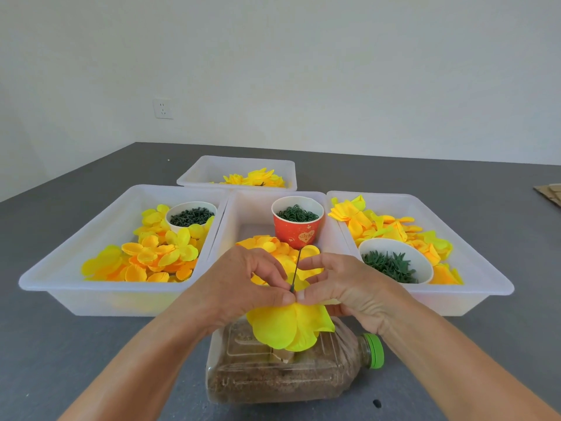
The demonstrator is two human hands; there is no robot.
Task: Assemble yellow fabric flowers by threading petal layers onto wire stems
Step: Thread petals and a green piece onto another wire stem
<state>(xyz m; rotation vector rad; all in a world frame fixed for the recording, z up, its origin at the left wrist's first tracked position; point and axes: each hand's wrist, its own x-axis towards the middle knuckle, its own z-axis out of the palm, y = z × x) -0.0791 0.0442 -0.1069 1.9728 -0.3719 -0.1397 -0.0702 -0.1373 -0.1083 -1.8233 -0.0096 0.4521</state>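
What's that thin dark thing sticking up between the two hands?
In the head view, a dark wire stem rises between the left hand and right hand; both pinch at its base, where yellow petals sit.

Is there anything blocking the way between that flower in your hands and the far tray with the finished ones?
Yes: the red cup in the middle tray stands directly between the flower and the far tray.

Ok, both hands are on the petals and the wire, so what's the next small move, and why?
Probably slide the yellow petal layer further along the wire stem. Left hand and right hand pinch it at the stem's base, and most of the stem sticks out bare beyond them.
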